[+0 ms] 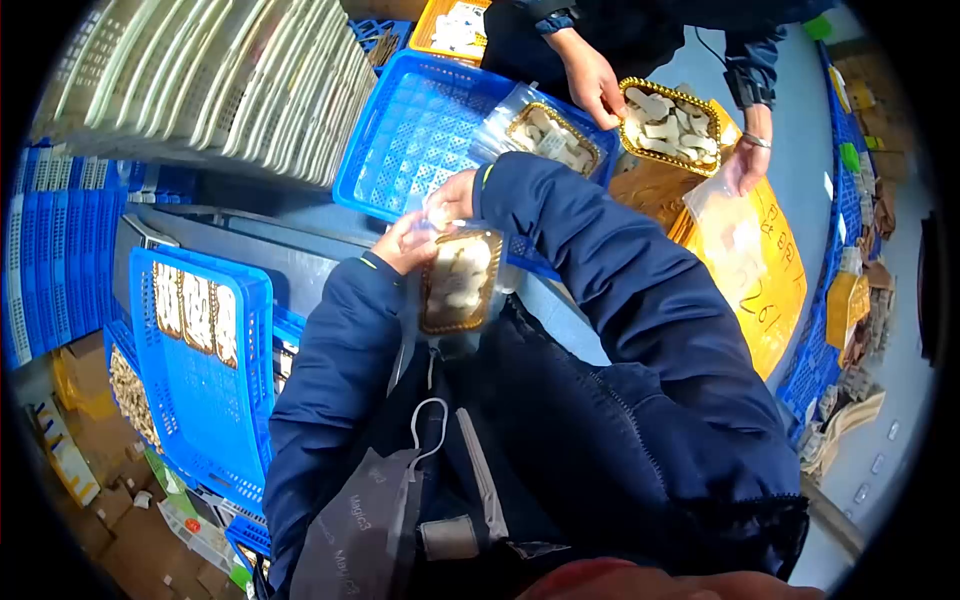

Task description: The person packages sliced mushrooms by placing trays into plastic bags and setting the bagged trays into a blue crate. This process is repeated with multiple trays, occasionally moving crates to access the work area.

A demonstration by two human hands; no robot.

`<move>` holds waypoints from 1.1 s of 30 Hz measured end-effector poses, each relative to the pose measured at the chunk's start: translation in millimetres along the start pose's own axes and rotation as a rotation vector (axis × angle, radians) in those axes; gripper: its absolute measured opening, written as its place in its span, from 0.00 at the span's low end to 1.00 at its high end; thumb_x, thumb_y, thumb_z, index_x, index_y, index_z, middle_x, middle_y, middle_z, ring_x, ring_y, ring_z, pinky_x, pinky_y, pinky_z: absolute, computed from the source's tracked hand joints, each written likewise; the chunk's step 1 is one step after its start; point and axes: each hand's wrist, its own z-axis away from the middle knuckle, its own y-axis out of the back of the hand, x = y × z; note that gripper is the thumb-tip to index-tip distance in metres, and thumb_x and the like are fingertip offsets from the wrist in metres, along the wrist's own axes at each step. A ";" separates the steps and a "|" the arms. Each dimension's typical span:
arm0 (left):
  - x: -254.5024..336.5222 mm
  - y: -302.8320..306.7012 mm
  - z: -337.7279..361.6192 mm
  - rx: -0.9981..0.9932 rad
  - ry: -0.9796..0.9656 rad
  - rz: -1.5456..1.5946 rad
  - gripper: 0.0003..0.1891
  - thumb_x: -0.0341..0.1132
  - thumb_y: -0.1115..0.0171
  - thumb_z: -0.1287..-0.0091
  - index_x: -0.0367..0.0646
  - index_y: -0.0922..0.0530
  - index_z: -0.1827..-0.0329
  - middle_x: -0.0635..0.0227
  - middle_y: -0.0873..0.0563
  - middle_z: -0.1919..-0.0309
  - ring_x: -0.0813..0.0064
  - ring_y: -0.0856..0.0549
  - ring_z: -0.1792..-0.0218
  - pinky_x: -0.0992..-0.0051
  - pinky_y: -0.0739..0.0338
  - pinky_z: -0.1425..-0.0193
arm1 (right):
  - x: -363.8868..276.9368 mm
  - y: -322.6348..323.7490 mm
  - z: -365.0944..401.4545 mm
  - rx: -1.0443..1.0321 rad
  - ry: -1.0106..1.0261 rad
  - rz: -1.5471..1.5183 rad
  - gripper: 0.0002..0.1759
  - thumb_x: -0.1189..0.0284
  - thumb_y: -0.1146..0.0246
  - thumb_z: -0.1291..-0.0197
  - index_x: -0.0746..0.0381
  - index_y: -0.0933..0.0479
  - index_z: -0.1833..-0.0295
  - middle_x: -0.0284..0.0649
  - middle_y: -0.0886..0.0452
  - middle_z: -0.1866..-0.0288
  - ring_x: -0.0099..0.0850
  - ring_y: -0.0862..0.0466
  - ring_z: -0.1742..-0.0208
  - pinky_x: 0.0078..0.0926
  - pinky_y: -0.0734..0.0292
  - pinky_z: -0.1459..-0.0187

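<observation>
You are pinching a thin, clear plastic bag [450,342] with your left hand [405,243] and right hand [452,197]. Its film is shining and wrinkling over a gold tray [458,285] whose rim is gleaming like metallic foil. Your jacket sleeves [620,290] are showing as matt dark-blue cloth, smooth with stitched seams. The blue crate [415,135] ahead is looking like hard moulded plastic, a perforated lattice with a slight sheen. The pale stacked trays [230,80] are reading as ribbed plastic too. A co-worker's gold tray [668,125] is glinting the same way, beside a glossy orange sheet [765,275]. Brown cardboard [130,545] is lying dull and rough at your left.
</observation>
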 end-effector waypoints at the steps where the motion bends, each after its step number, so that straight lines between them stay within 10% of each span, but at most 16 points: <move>1: 5.8 -10.0 -3.5 -0.089 -0.172 0.029 0.31 0.34 0.41 0.37 0.39 0.45 0.34 0.58 0.26 0.44 0.71 0.27 0.44 0.71 0.33 0.40 | -3.5 0.6 -2.9 -0.031 0.005 0.001 0.09 0.71 0.49 0.36 0.62 0.25 0.63 0.33 0.22 0.69 0.23 0.24 0.64 0.23 0.29 0.57; 12: -33.8 -23.5 -21.3 0.179 -0.113 0.063 0.25 0.51 0.59 0.30 0.41 0.33 0.41 0.63 0.21 0.52 0.76 0.21 0.55 0.77 0.25 0.54 | -55.3 -21.5 24.3 0.590 -0.407 0.351 0.11 0.64 0.37 0.48 0.55 0.22 0.60 0.42 0.18 0.65 0.39 0.20 0.60 0.34 0.27 0.56; 17: -32.9 -47.7 -21.3 0.177 -0.151 0.501 0.23 0.48 0.63 0.28 0.38 0.31 0.46 0.58 0.23 0.50 0.67 0.23 0.49 0.70 0.30 0.43 | -86.0 -67.2 69.2 1.078 -0.195 0.465 0.14 0.68 0.38 0.47 0.56 0.25 0.54 0.45 0.23 0.52 0.45 0.28 0.47 0.36 0.33 0.45; 19: -21.6 -53.2 -24.5 0.074 -0.339 0.165 0.26 0.52 0.65 0.29 0.39 0.34 0.42 0.55 0.26 0.45 0.62 0.25 0.46 0.65 0.32 0.40 | -119.2 -92.6 103.0 1.096 0.021 0.688 0.14 0.70 0.39 0.46 0.62 0.25 0.54 0.46 0.21 0.57 0.44 0.23 0.53 0.34 0.30 0.49; 21: -24.8 -50.4 -46.4 -0.041 -0.161 0.830 0.30 0.56 0.67 0.31 0.40 0.37 0.38 0.52 0.29 0.41 0.57 0.28 0.42 0.59 0.34 0.36 | -146.5 -130.9 137.8 1.103 -0.140 0.393 0.12 0.70 0.39 0.44 0.63 0.25 0.55 0.45 0.21 0.58 0.42 0.22 0.56 0.31 0.28 0.53; 30: -8.5 -75.2 -187.6 0.381 -0.130 0.806 0.25 0.55 0.67 0.32 0.49 0.33 0.42 0.63 0.22 0.51 0.64 0.18 0.57 0.61 0.19 0.62 | -138.0 -256.8 224.7 1.130 -0.493 -0.212 0.07 0.71 0.43 0.39 0.63 0.22 0.61 0.36 0.19 0.67 0.25 0.20 0.65 0.21 0.27 0.59; 32: -55.4 -64.4 -231.8 -0.024 -0.355 1.057 0.25 0.56 0.65 0.31 0.52 0.36 0.39 0.64 0.26 0.45 0.62 0.23 0.49 0.60 0.24 0.51 | -134.3 -259.6 237.7 1.141 -0.560 -0.230 0.08 0.71 0.43 0.38 0.63 0.22 0.61 0.35 0.19 0.68 0.25 0.20 0.65 0.21 0.27 0.59; 33: -28.2 -98.0 -225.2 0.465 -0.249 0.885 0.26 0.57 0.63 0.32 0.53 0.36 0.38 0.65 0.27 0.43 0.64 0.24 0.46 0.62 0.26 0.45 | -129.7 -263.2 244.9 1.140 -0.590 -0.249 0.07 0.71 0.43 0.39 0.63 0.22 0.61 0.35 0.19 0.68 0.25 0.20 0.65 0.21 0.27 0.59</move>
